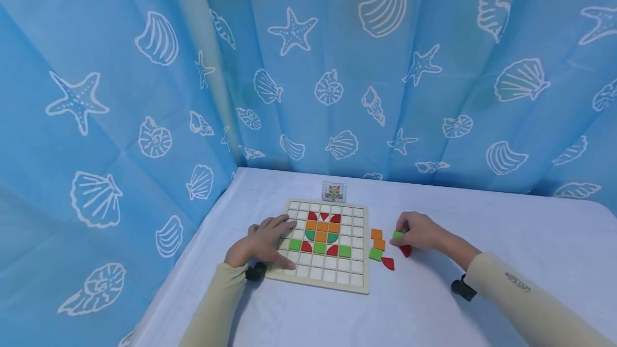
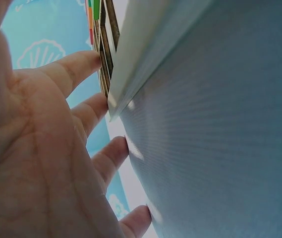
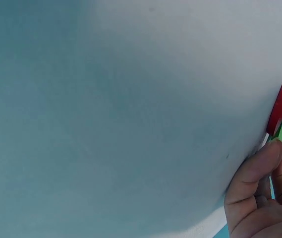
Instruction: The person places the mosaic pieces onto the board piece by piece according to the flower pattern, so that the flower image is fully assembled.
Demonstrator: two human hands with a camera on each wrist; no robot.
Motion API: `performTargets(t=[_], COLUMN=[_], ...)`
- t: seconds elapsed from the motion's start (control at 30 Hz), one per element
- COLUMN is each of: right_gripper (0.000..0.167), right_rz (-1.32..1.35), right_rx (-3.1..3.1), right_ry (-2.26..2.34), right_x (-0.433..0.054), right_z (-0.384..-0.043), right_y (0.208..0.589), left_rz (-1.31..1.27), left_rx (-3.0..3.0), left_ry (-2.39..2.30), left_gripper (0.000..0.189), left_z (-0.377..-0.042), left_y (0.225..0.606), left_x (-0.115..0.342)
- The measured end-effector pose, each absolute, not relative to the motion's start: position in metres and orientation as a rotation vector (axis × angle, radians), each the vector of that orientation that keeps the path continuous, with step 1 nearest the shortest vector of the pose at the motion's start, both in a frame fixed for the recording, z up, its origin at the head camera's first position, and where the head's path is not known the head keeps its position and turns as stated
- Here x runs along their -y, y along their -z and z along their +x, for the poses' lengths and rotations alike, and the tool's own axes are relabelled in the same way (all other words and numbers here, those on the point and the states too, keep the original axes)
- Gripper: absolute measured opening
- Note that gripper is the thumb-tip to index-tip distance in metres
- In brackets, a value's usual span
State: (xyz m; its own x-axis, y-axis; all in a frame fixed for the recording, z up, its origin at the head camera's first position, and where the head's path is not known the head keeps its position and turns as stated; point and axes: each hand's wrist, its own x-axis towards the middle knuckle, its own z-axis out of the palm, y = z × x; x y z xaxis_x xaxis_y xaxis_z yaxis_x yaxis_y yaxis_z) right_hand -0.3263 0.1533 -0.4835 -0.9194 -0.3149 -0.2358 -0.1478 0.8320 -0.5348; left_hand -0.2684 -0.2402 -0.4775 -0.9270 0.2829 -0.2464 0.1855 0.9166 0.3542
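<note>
A pale square grid board (image 1: 365, 277) lies on the table, with red, orange, teal and green tiles set in its middle cells. My left hand (image 1: 266, 241) rests over the board's left edge, fingers spread; in the left wrist view its fingertips (image 2: 92, 59) meet the board's edge and the cloth. To the right of the board, my right hand (image 1: 418, 231) pinches a green tile (image 1: 397, 234) between thumb and fingers. A red curved tile (image 3: 281, 105) is right by those fingertips, overlapping the green tile in the right wrist view.
Between board and right hand lie orange tiles (image 1: 379, 244), a green tile (image 1: 376, 254) and a red quarter-round tile (image 1: 388, 263). A small pattern card (image 1: 334, 191) lies behind the board. White cloth (image 1: 308, 320) covers the table; blue shell-printed curtains (image 1: 308, 68) hang behind and at left.
</note>
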Motion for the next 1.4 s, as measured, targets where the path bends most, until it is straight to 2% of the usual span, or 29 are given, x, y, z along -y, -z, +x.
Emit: performTargets(t=[0.3, 0.63, 1.13, 1.4], right_gripper=[0.034, 0.011, 0.025, 0.023], right_rz=[-0.373, -0.379, -0.394, -0.399], right_rx=[-2.704, -2.784, -2.896, -2.917], right_ry=[0.737, 0.728, 0.771, 0.86], right_x=[-0.148, -0.14, -0.132, -0.121], right_z=[-0.334, -0.336, -0.345, -0.349], right_y=[0.481, 0.485, 0.48, 0.471], left_rz=[0.354, 0.386, 0.367, 0.362], left_rx=[-2.799, -2.779, -2.786, -2.789], left_ry=[-0.459, -0.475, -0.447, -0.435], left_gripper=[0.105, 0.105, 0.105, 0.105], left_z=[-0.27, -0.268, -0.268, -0.27], left_y=[0.48, 0.483, 0.479, 0.48], left_x=[0.241, 0.239, 0.24, 0.24])
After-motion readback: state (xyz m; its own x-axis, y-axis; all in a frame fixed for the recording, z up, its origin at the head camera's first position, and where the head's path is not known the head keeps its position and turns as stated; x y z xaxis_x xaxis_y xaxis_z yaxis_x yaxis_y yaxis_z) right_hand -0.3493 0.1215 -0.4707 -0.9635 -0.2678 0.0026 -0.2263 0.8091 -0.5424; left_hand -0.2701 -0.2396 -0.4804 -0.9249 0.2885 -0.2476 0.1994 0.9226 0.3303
